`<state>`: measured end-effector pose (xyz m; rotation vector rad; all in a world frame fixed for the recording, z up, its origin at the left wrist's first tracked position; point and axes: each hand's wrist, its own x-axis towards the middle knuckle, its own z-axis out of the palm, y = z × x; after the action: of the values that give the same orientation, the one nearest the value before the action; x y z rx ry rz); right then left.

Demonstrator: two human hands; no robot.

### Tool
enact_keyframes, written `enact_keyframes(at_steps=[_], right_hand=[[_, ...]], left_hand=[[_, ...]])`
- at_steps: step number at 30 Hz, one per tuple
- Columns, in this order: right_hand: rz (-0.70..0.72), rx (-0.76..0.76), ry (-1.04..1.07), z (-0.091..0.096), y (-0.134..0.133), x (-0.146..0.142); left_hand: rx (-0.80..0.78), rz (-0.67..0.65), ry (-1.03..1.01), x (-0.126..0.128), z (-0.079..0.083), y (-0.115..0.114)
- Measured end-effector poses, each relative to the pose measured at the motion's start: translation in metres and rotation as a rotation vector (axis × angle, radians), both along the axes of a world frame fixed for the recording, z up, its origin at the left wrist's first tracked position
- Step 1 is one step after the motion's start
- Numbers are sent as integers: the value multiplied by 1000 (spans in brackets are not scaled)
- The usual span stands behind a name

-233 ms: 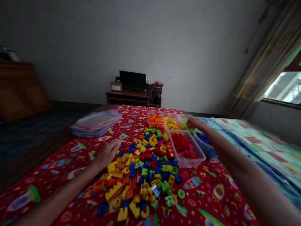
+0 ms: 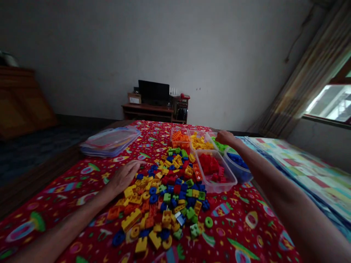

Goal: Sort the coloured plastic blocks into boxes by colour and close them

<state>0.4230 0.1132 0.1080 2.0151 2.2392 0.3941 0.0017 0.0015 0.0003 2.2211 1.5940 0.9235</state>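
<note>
A mixed pile of building blocks (image 2: 164,197) in yellow, blue, green, red and orange spreads over a red patterned cloth. My left hand (image 2: 127,177) rests at the pile's left edge, fingers stretched out and holding nothing visible. Farther off, my right hand (image 2: 226,138) hovers at the far right edge of a clear box of green blocks (image 2: 219,145). Its fingers look curled closed, and whatever may be in them is hidden. Beside that box are a box of yellow blocks (image 2: 202,141), a box of red blocks (image 2: 211,166) and a round tub of blue blocks (image 2: 237,160).
A box of orange blocks (image 2: 180,138) stands at the far end of the row. Stacked plastic lids (image 2: 111,142) lie at the left of the red cloth (image 2: 85,182). Beyond are a desk with a monitor (image 2: 154,92); a light patterned cover (image 2: 298,164) lies right.
My right hand has lifted slightly up out of the green-block box and toward its right edge. My left hand stays at the pile's edge. The view has shifted a little.
</note>
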Motion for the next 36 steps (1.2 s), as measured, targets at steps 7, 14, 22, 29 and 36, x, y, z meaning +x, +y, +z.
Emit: enact_keyframes(at_steps=[7, 14, 22, 29, 36], right_hand=[[120, 15, 144, 13, -1, -39], [236, 121, 278, 14, -15, -56], [561, 77, 485, 2, -109, -102], [1074, 46, 393, -33, -209, -158], [1446, 46, 69, -75, -261, -208]], left_hand=[[21, -5, 10, -1, 0, 0], [35, -20, -12, 0, -3, 2], [-33, 1, -101, 3, -3, 1], [-94, -42, -254, 4, -8, 4], [-125, -188, -398, 6, -19, 12]])
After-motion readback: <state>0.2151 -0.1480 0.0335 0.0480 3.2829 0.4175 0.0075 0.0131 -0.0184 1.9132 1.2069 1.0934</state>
